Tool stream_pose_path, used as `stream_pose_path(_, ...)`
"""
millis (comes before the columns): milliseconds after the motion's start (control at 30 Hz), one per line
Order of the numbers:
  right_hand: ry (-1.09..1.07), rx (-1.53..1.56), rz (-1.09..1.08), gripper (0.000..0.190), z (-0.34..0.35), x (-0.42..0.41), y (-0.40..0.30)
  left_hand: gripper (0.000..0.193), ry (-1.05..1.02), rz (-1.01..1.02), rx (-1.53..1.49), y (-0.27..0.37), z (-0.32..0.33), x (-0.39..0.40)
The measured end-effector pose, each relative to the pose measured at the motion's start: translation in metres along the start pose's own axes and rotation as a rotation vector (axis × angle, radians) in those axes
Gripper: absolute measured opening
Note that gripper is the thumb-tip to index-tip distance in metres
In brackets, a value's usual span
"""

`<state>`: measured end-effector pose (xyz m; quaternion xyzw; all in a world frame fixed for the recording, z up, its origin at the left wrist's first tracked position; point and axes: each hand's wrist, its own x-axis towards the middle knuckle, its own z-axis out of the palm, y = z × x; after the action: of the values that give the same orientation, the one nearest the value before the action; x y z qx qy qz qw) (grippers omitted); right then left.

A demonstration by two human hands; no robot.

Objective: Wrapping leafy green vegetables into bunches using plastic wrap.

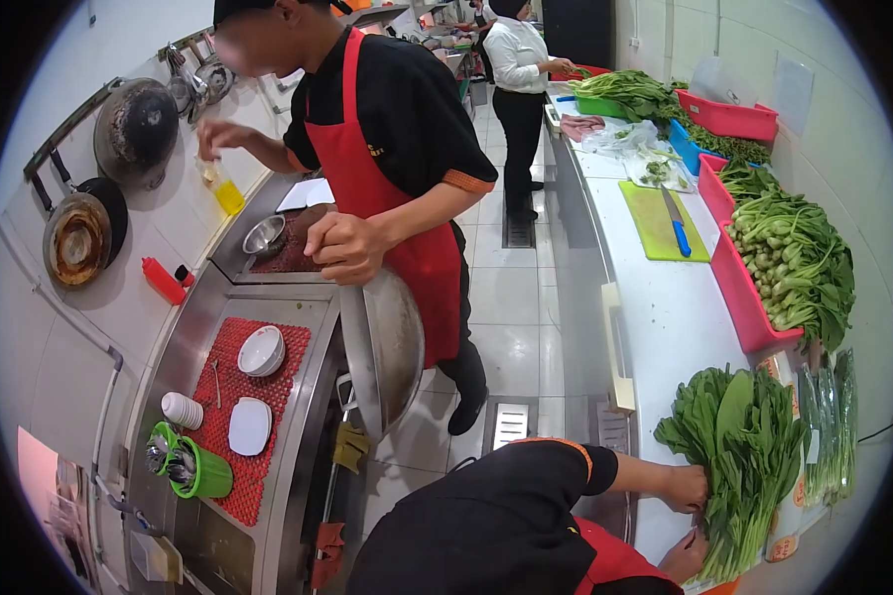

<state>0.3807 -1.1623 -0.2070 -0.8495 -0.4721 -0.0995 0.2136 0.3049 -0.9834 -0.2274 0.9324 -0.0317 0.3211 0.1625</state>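
My left hand, fingers curled, rests against the near edge of a large bunch of leafy greens on the white worktop. A little below it in the picture, my right hand touches the stems of the same bunch. Leaves and my own fingers hide what either hand grips. The leaves spread towards the top of the picture, with pale stems trailing to the bottom. Behind the greens lie white packages with orange print and clear bags of thin green stalks.
A pink crate of greens stands along the wall. Farther up the counter lies a blue-handled knife on a yellow-green cutting board. A co-worker holds a wok across the aisle; another person stands farther off.
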Motion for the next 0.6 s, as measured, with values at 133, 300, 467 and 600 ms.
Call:
stream_pose_path(133,-0.02,-0.01,-0.066,0.019,-0.004,0.004,-0.008,0.022,0.018,0.004,0.007,0.0,-0.008,-0.002)
stream_pose_path(300,0.087,-0.071,-0.127,0.019,0.005,-0.002,-0.003,0.025,0.007,0.005,0.071,0.003,-0.006,-0.004)
stream_pose_path(467,0.097,-0.092,-0.11,0.017,0.006,-0.003,-0.001,0.02,0.01,0.039,0.128,0.007,-0.009,-0.001)
stream_pose_path(600,0.079,-0.089,-0.111,0.017,0.001,0.0,-0.008,0.016,0.09,0.062,0.128,0.005,-0.012,-0.005)
